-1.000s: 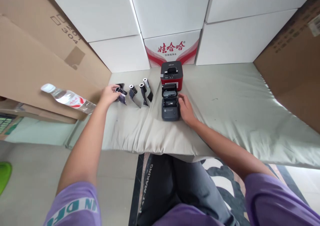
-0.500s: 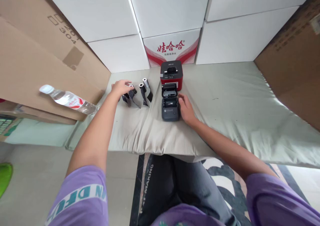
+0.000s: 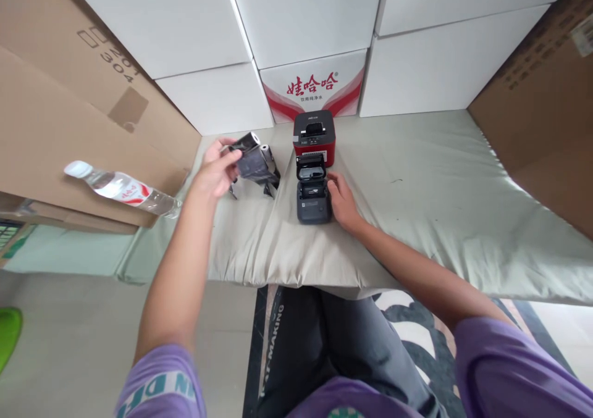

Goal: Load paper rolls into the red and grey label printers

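Note:
My left hand (image 3: 217,170) is closed around a roll of black-backed paper (image 3: 246,141) with a white end, held above the cloth; its loose black strip hangs to the right. Beside and partly behind that strip stands another paper roll (image 3: 266,154) on the cloth. Dark strip ends show below, but the rolls they belong to are mostly hidden. My right hand (image 3: 343,202) rests against the right side of a small black label printer (image 3: 314,211), its fingers partly extended and not wrapped around it. The printer's lid (image 3: 311,166) is raised, exposing the paper bay.
A red and black printer (image 3: 314,135) stands directly behind the small one. White cartons (image 3: 315,91) form a wall at the back. Brown cardboard boxes (image 3: 546,97) flank both sides. A clear water bottle (image 3: 123,188) is at the left. Grey-green cloth (image 3: 417,220) covers the surface.
My left hand has taken hold of a paper roll and lifted it off the cloth, with its black strip trailing. My right hand stays at the small printer's side.

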`<state>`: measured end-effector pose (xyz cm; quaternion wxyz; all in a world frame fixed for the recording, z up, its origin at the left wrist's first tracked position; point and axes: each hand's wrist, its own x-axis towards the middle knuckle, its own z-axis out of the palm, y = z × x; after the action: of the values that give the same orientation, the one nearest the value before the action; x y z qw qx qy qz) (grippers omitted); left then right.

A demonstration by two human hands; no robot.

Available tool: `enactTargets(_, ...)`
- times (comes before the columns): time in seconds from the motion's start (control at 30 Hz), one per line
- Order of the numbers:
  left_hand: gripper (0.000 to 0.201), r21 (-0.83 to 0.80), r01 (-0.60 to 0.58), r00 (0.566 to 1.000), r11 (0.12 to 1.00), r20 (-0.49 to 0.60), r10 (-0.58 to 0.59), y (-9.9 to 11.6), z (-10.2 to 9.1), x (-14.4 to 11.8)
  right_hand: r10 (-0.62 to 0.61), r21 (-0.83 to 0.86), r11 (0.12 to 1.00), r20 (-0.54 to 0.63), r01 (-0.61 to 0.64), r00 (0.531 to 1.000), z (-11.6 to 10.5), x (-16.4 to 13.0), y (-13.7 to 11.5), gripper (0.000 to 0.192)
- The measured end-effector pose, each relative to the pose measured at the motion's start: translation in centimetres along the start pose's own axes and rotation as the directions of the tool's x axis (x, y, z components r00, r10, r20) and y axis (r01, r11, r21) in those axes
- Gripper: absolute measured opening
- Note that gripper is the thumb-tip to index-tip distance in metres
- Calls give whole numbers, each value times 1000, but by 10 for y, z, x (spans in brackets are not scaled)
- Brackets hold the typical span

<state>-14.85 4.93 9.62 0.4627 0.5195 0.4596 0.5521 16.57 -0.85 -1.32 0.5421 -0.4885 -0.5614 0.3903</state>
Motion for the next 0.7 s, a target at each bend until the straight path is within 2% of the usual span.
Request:
enactTargets(0.07, 52, -53, 28, 996, 998, 84, -23, -13, 34, -14, 2, 5, 1000, -7, -2, 1000, -1, 0, 2, 58)
enactTargets(0.13, 51, -2, 27, 979, 1000, 201, -26, -30, 68, -24, 5, 15, 1000, -16, -5, 1000, -1, 1, 5, 57)
enactTargets(0.2, 46, 73, -38, 955, 997, 295, 15, -46, 97, -29, 11, 42, 999, -19, -11, 1000, -2, 2, 8, 56)
enactTargets(0.27, 36, 181, -153, 927, 972, 367, 77, -57, 114, -31, 24, 76, 997, -15, -23, 1000, -2, 3, 11, 56)
enactTargets(0.4, 20, 429, -370, 891, 824, 416, 184, -65, 121, -32, 33, 89, 996, -20, -31, 999, -2, 5, 15, 57)
enactTargets(0.6, 18, 578, -375, 911, 725, 374, 173, -70, 119, -36, 43, 95, 995, -4, -42, 999, -2, 4, 14, 58)
enactTargets(0.7, 16, 643, -401, 904, 653, 393, 168, -75, 119, -37, 41, 83, 996, -13, -40, 999, -2, 4, 14, 60)
